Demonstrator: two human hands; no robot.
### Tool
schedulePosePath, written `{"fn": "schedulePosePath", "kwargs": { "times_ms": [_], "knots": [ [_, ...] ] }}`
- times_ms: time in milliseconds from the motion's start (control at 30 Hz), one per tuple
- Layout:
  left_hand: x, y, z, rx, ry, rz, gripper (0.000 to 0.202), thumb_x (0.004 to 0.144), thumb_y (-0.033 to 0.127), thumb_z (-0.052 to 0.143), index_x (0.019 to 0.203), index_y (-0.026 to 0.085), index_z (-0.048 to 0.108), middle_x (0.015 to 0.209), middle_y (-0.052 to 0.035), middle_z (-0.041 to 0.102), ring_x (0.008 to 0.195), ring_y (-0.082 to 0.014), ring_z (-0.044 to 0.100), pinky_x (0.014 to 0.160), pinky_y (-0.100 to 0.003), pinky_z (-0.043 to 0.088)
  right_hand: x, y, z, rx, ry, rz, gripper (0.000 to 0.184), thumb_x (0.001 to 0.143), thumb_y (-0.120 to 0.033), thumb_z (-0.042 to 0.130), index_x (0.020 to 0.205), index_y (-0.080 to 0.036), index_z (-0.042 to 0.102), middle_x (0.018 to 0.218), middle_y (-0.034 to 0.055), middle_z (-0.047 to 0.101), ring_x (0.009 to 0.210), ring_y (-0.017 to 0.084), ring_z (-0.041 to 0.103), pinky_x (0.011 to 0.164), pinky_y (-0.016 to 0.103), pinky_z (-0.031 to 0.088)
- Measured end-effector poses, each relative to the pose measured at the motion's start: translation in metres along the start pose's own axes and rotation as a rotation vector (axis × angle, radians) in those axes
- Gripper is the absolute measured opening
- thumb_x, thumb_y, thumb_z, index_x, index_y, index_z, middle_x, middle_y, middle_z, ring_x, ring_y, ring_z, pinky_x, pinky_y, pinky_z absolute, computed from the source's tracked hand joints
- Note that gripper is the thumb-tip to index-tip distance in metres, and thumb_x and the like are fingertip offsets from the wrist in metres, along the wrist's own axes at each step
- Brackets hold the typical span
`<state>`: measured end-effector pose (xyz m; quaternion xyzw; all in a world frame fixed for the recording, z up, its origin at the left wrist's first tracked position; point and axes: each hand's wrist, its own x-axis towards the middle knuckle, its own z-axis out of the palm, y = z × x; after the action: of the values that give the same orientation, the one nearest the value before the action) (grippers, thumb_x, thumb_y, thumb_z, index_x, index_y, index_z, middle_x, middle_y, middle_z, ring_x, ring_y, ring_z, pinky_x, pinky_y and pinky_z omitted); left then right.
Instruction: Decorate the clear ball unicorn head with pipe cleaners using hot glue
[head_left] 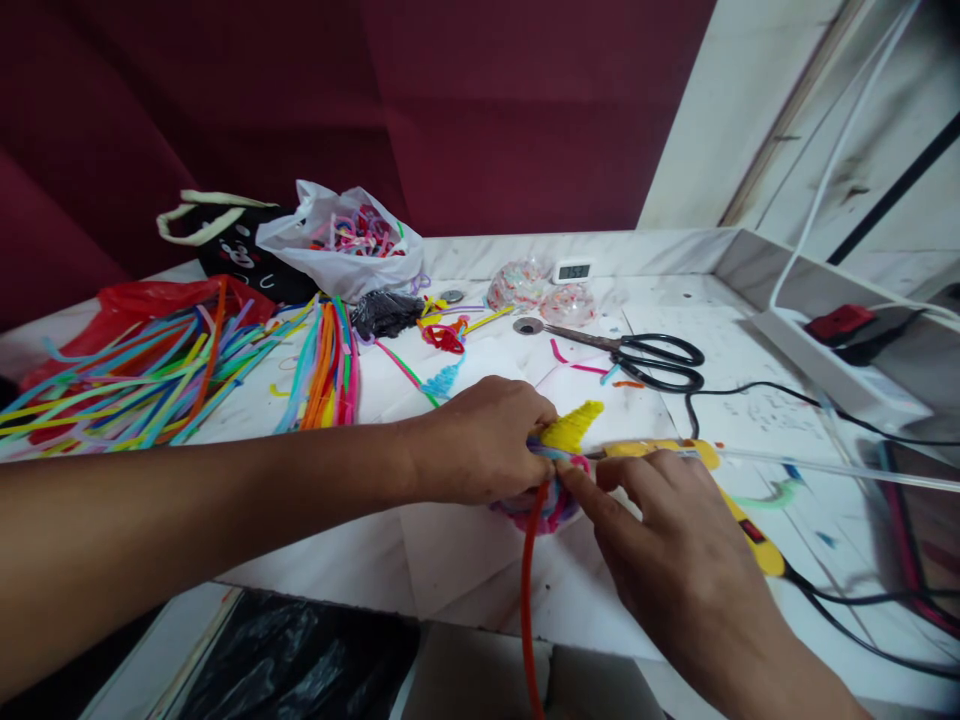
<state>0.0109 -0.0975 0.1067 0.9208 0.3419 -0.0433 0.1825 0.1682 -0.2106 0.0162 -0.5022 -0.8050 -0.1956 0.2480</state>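
My left hand [487,440] is closed around a small figure made of fuzzy pipe cleaners [551,515] in pink, purple and blue. A yellow cone like a horn [574,428] points up and right from its top. Much of the figure is hidden behind my fingers. An orange-red pipe cleaner [529,580] hangs from it past the table's front edge. My right hand [675,540] presses its fingertips to the figure's right side, beside the upper end of that pipe cleaner, with its other fingers curled. Just behind the right hand lies a yellow glue gun [701,452].
Black-handled scissors [637,355] lie beyond my hands. Loose pipe cleaners [150,390] and a sorted bundle [326,365] are at left. A white bag of scraps [341,250] stands behind. At right are a power strip [840,360] and cables. A small digital clock [572,271] stands at the back.
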Motion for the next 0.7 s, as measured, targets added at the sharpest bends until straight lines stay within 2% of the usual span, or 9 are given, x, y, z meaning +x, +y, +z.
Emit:
{"fn": "schedulePosePath", "kwargs": {
  "times_ms": [100,233,533,700],
  "knots": [
    [0.000,0.000,-0.001,0.023,-0.005,0.037,0.023,0.076,0.033,0.057,0.086,0.016,0.068,0.089,-0.0072,0.069,0.078,-0.0191,0.059,0.064,-0.029,0.040,0.001,-0.001,-0.003,-0.095,-0.014,-0.064,0.032,0.092,-0.011,0.042,0.119,-0.012,0.060,0.092,0.0113,0.060,0.078,0.026,0.041,0.063,0.040,0.029],
    [-0.001,0.000,-0.002,0.039,-0.025,0.056,0.018,0.077,0.031,0.058,0.082,0.016,0.066,0.084,-0.0058,0.067,0.076,-0.0178,0.057,0.063,-0.028,0.038,0.005,-0.003,-0.009,-0.110,-0.003,-0.119,0.031,0.092,-0.011,0.043,0.116,-0.008,0.062,0.093,0.0125,0.062,0.075,0.026,0.042,0.063,0.040,0.028],
    [-0.001,-0.001,0.000,-0.007,0.005,0.048,0.034,0.074,0.032,0.060,0.102,0.015,0.067,0.098,-0.0080,0.068,0.082,-0.0194,0.061,0.067,-0.028,0.042,0.005,0.000,-0.010,-0.128,-0.003,-0.163,0.029,0.092,-0.010,0.043,0.116,-0.006,0.060,0.094,0.0131,0.063,0.076,0.026,0.044,0.062,0.040,0.030],
    [0.001,-0.001,-0.002,-0.025,0.001,0.011,0.040,0.071,0.035,0.064,0.106,0.016,0.066,0.097,-0.0068,0.068,0.070,-0.0157,0.060,0.061,-0.026,0.040,0.002,-0.004,-0.008,-0.124,-0.011,-0.115,0.031,0.092,-0.011,0.044,0.119,-0.008,0.058,0.097,0.0136,0.063,0.079,0.027,0.046,0.066,0.042,0.032]
  ]
}}
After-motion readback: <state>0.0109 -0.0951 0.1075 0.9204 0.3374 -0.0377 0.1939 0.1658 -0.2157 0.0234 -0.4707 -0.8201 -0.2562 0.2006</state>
